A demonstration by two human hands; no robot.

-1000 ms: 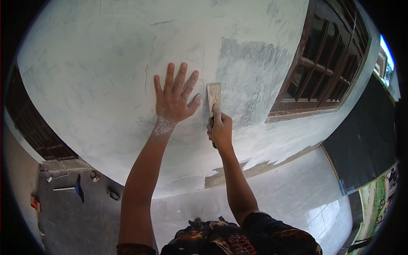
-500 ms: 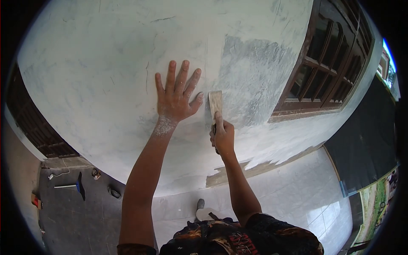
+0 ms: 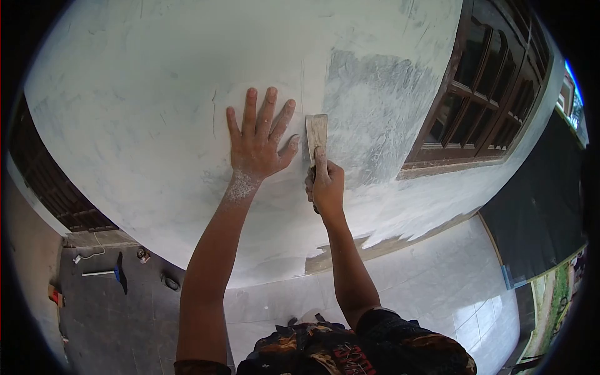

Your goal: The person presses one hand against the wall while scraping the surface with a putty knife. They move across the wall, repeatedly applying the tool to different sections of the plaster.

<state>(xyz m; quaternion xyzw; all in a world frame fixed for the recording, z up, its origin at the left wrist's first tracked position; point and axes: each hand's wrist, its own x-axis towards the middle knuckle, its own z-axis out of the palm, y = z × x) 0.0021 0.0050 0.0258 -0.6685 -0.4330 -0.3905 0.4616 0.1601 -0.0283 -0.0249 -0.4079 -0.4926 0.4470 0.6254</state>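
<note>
My left hand [image 3: 258, 140] lies flat on the pale plastered wall [image 3: 162, 125], fingers spread, with white dust on the wrist and fingertips. Just right of its thumb, my right hand [image 3: 326, 186] grips a putty knife [image 3: 317, 132] by its handle, thumb along the blade's base. The broad, whitish blade points up and rests against or very close to the wall. Beside the blade, to the right, is a grey, rougher patch [image 3: 381, 106] on the wall.
A brown wooden window [image 3: 478, 94] is at the upper right, a dark slatted frame [image 3: 53, 181] at the far left. Below are a pale tiled floor [image 3: 406, 294], a blue-headed squeegee [image 3: 119, 273], a cable [image 3: 95, 253] and a dark sheet [image 3: 537, 200] at the right.
My right hand and the putty knife have moved up the wall. My left hand stays in nearly the same place. The foot below has mostly gone out of sight.
</note>
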